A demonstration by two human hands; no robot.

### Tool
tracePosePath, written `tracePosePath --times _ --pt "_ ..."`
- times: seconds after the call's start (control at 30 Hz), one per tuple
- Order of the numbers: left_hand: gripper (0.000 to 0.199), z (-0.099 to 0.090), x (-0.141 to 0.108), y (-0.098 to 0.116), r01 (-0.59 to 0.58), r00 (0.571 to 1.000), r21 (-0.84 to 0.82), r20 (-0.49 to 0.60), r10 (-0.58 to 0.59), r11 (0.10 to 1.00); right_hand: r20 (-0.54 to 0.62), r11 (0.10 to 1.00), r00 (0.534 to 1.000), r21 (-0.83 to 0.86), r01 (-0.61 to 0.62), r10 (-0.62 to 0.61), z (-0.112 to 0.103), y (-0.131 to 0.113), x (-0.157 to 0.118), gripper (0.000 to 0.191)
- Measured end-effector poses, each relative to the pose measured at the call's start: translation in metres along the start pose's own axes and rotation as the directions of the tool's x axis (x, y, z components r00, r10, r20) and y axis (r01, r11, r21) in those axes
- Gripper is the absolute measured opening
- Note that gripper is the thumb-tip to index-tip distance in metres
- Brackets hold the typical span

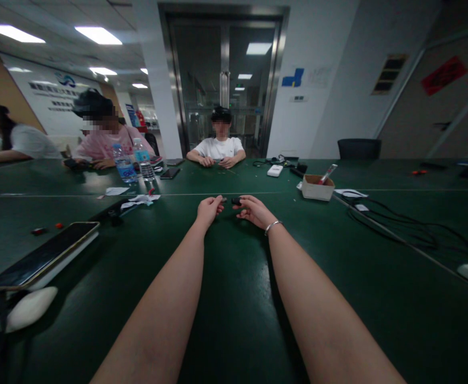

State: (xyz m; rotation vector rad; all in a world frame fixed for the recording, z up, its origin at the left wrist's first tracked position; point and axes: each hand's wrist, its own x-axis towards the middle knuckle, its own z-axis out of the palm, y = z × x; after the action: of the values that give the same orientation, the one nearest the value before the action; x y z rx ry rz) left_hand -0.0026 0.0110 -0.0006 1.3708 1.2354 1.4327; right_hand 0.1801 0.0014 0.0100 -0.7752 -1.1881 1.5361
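Both arms reach forward over the green table (237,298). My left hand (209,212) is closed, its thumb and finger pinching a small grey, metal-looking piece (224,200) that points right. Across a narrow gap, my right hand (254,210) grips a small black piece (236,201) between thumb and fingers. The two pieces face each other and look apart. They are too small for me to tell their exact kind. A silver bracelet (272,228) circles my right wrist.
A phone (44,255) rests on a white box at left, near paper scraps (140,200). Two water bottles (125,162) stand farther back. At right are an open small box (317,189) and black cables (402,221). Several people sit around the table.
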Motion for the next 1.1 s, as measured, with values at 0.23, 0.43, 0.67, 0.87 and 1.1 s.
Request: tracePosePath --times 0.23,0.43,0.67,0.87,1.1 --pt "0.034 0.004 -0.003 0.001 0.005 0.998 0.044 0.068 -0.007 0.999 0.053 0.999 0.998 -0.021 -0.026 0.027 0.0 0.001 0.001 0.014" --pt "0.039 0.003 -0.002 -0.003 -0.039 0.993 0.084 0.117 0.029 0.996 0.053 0.999 0.998 -0.003 -0.036 0.037 -0.001 0.002 0.001 0.014" --pt "0.044 0.002 0.002 -0.008 -0.071 0.987 0.14 0.154 0.049 0.988 0.063 1.0 0.998 -0.011 -0.028 0.028 -0.001 0.002 0.0 0.009" --pt "0.049 0.0 0.004 -0.01 -0.064 0.984 0.207 0.174 0.027 0.976 0.07 0.999 0.997 -0.016 -0.035 0.037 -0.001 0.001 -0.001 0.013" --pt "0.051 -0.001 -0.001 -0.005 -0.051 0.987 0.293 0.16 0.003 0.955 0.094 0.999 0.995 -0.021 -0.034 0.036 -0.002 0.0 -0.002 0.014"
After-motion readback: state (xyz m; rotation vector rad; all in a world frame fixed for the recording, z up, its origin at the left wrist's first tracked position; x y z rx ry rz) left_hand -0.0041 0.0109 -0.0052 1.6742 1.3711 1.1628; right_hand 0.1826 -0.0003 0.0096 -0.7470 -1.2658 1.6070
